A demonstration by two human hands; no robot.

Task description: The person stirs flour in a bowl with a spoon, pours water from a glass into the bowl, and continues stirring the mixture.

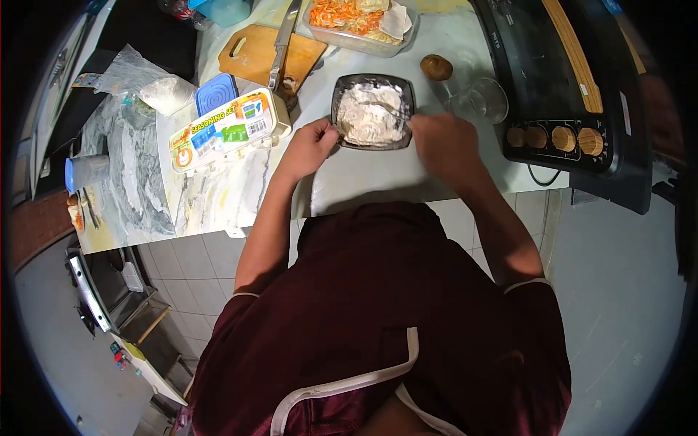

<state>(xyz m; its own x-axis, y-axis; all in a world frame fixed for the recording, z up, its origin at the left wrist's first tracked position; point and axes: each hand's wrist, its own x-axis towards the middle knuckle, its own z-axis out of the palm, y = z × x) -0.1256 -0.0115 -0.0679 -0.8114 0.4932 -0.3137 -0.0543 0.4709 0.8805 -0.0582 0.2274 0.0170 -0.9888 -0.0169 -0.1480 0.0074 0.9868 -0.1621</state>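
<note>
Marble-patterned counter (218, 203), black bowl (375, 147) of floury mixture (369, 116), left grip (313, 149) pinching rim (336, 102), right grip (445, 144) grasping utensil (400, 115)

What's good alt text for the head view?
Left hand grips a dark square bowl of floury mixture, right hand closed at its opposite edge. Beyond lie a knife on a cutting board and a container of shredded carrots.

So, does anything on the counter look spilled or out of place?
No clear spill. The knife looks slightly careless: it lies across the cutting board, sticking out past the far edge. The pale mixture sits in the black bowl between the left hand and right hand.
</note>
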